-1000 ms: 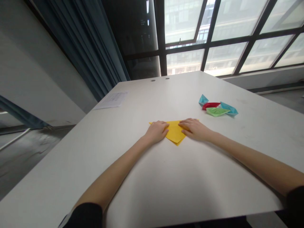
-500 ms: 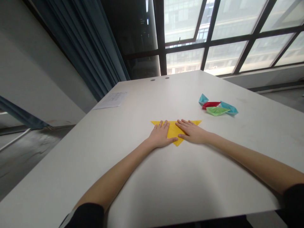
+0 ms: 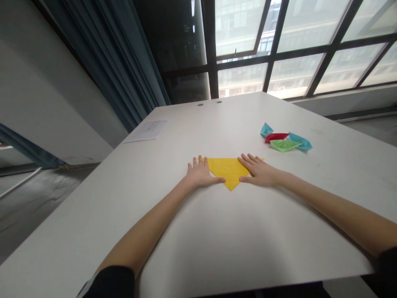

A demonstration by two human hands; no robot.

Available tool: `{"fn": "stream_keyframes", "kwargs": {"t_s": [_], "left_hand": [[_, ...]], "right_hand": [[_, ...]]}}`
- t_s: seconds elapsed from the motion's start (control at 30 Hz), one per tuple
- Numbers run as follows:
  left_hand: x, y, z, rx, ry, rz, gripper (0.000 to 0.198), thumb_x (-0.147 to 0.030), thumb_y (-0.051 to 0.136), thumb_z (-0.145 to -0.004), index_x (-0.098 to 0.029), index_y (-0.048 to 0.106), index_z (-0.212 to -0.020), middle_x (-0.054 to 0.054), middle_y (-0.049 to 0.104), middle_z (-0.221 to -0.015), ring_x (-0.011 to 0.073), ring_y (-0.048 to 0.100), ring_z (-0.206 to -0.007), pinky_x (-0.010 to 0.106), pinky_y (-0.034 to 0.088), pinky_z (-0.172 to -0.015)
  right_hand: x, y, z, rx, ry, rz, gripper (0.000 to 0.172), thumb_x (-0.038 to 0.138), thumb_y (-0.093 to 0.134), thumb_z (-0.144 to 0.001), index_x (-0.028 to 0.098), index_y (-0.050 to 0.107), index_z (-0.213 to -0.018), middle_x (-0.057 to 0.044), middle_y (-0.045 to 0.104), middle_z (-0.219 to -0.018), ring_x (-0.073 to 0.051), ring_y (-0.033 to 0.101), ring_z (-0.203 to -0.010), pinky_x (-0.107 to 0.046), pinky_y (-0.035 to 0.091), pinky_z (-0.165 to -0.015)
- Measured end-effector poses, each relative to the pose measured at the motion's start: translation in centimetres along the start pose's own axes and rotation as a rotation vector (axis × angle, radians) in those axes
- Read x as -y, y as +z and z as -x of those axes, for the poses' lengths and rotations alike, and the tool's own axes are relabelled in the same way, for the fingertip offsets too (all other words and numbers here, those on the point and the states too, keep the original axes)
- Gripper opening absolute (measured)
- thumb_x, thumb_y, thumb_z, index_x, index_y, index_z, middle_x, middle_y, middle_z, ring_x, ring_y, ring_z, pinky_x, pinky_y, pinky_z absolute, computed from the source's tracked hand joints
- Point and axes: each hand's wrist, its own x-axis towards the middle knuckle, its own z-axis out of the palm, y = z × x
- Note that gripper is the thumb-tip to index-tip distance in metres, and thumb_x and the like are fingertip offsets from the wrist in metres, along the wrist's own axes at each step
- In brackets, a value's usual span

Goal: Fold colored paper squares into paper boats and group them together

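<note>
A yellow sheet of paper (image 3: 227,167), folded into a triangle, lies flat on the white table with its long edge away from me and one corner pointing towards me. My left hand (image 3: 200,174) rests on its left end, fingers spread and thumb stretched towards the lower corner. On the right end lies my right hand (image 3: 257,170), palm down, with fingers outstretched and the thumb apart. The hands cover parts of both side corners. Neither hand grips anything.
Folded paper boats sit together at the right: a green one (image 3: 284,145), a red one (image 3: 276,137) and blue ones (image 3: 300,141). A printed sheet (image 3: 148,130) lies at the table's left edge. Windows and a blue curtain (image 3: 124,54) stand beyond the white table (image 3: 192,240).
My hands have slid apart along the yellow paper, the left one outward to the left and the right one slightly to the right. More of the paper's middle shows now.
</note>
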Motion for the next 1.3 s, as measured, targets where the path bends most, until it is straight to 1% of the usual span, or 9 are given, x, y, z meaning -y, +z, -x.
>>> {"fn": "stream_keyframes", "kwargs": {"t_s": [0.1,0.17,0.27,0.37,0.53,0.8,0.97,1.1,1.3], "left_hand": [[0.4,-0.1,-0.2,0.012,-0.002,0.005,0.123,-0.086,0.038,-0.052,-0.008,0.006,-0.142,0.022,-0.001,-0.147,0.0409,0.0,-0.134,0.059,0.012,-0.104],[0.5,0.0,-0.3,0.01,0.006,0.009,0.123,-0.086,0.039,-0.052,-0.009,0.007,-0.142,0.022,-0.001,-0.147,0.0403,-0.001,-0.134,0.058,0.012,-0.104],[0.7,0.4,-0.6,-0.001,0.032,0.022,0.124,-0.086,0.04,-0.051,-0.008,0.007,-0.142,0.023,-0.003,-0.147,0.0398,-0.003,-0.134,0.059,0.011,-0.103],[1.1,0.8,-0.9,-0.007,0.077,0.035,0.121,-0.085,0.039,-0.054,-0.01,0.004,-0.142,0.021,-0.006,-0.147,0.0376,-0.006,-0.134,0.059,0.008,-0.104],[1.5,1.0,-1.1,-0.008,0.109,0.031,0.12,-0.084,0.039,-0.055,-0.01,0.001,-0.142,0.019,-0.008,-0.147,0.0345,-0.01,-0.135,0.06,0.004,-0.104],[1.5,1.1,-1.2,-0.011,0.116,0.032,0.119,-0.084,0.039,-0.056,-0.011,0.002,-0.142,0.019,-0.009,-0.147,0.0347,-0.009,-0.135,0.059,0.005,-0.104],[2.1,0.5,-1.4,0.012,0.145,0.113,0.101,-0.079,0.026,-0.069,-0.013,0.005,-0.142,0.018,-0.004,-0.148,0.0323,-0.004,-0.136,0.059,0.008,-0.104],[2.3,0.1,-1.8,-0.025,0.123,0.237,0.082,-0.069,0.008,-0.08,-0.016,0.014,-0.141,0.015,0.008,-0.149,0.0304,0.006,-0.137,0.057,0.013,-0.103],[2.1,0.0,-2.0,-0.17,0.051,0.401,0.078,-0.065,-0.001,-0.082,-0.016,0.025,-0.137,0.014,0.025,-0.145,0.0305,0.019,-0.134,0.053,0.017,-0.104]], "right_hand": [[0.0,-0.4,0.1,-0.005,-0.027,-0.017,0.093,0.072,0.034,-0.074,0.012,0.018,-0.142,-0.019,0.019,-0.146,-0.037,0.017,-0.133,-0.053,0.023,-0.104],[0.2,-0.9,0.1,-0.058,-0.077,-0.023,0.092,0.072,0.04,-0.072,0.013,0.022,-0.141,-0.018,0.023,-0.145,-0.036,0.02,-0.132,-0.053,0.022,-0.104],[0.4,-1.9,0.1,-0.171,-0.221,-0.047,0.086,0.068,0.051,-0.068,0.018,0.034,-0.137,-0.015,0.036,-0.14,-0.034,0.03,-0.128,-0.05,0.027,-0.102],[0.4,-2.6,-0.1,-0.222,-0.349,-0.066,0.074,0.062,0.057,-0.068,0.023,0.045,-0.129,-0.012,0.047,-0.131,-0.03,0.041,-0.118,-0.047,0.031,-0.098],[-0.1,-3.1,-0.3,-0.215,-0.408,-0.056,0.058,0.06,0.056,-0.071,0.024,0.057,-0.117,-0.011,0.054,-0.12,-0.027,0.049,-0.107,-0.043,0.037,-0.09],[-0.4,-3.7,-0.3,-0.2,-0.446,-0.091,0.045,0.058,0.051,-0.076,0.025,0.065,-0.104,-0.01,0.061,-0.11,-0.024,0.055,-0.098,-0.039,0.04,-0.086],[0.0,-3.7,-0.2,-0.173,-0.497,-0.07,0.041,0.049,0.038,-0.087,0.022,0.068,-0.096,-0.009,0.067,-0.098,-0.021,0.058,-0.09,-0.035,0.041,-0.082],[0.4,-3.7,0.0,-0.189,-0.454,-0.088,0.04,0.042,0.033,-0.09,0.02,0.067,-0.094,-0.008,0.068,-0.091,-0.019,0.059,-0.084,-0.033,0.042,-0.079],[1.1,-4.1,0.2,-0.279,-0.165,-0.34,0.034,0.04,0.04,-0.087,0.019,0.066,-0.089,-0.006,0.068,-0.082,-0.016,0.059,-0.07,-0.028,0.044,-0.066]]}}
